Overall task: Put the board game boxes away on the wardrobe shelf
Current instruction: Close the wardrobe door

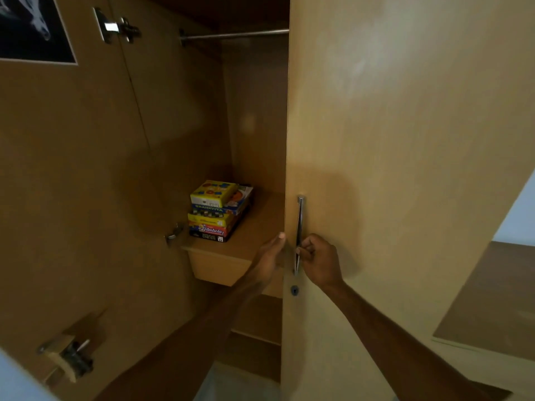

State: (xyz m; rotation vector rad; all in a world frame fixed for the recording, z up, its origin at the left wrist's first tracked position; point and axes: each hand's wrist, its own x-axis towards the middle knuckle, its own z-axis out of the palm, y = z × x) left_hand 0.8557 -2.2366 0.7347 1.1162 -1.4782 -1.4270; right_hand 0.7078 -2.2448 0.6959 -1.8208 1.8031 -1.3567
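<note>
A stack of several board game boxes [217, 211] stands on the wardrobe shelf [254, 227], a small yellow box on top and a black chess box at the bottom. My right hand [320, 260] grips the metal handle [298, 235] of the right wardrobe door [390, 169]. My left hand [270, 253] reaches in beside the door's left edge, fingers straight and touching that edge, holding nothing.
The left wardrobe door [72, 198] stands open, with hinges [115, 26] and a dark poster [31, 27] on it. A hanging rail [237, 34] crosses the top inside. A drawer front [220, 266] sits under the shelf. A brown board [492, 299] lies at the right.
</note>
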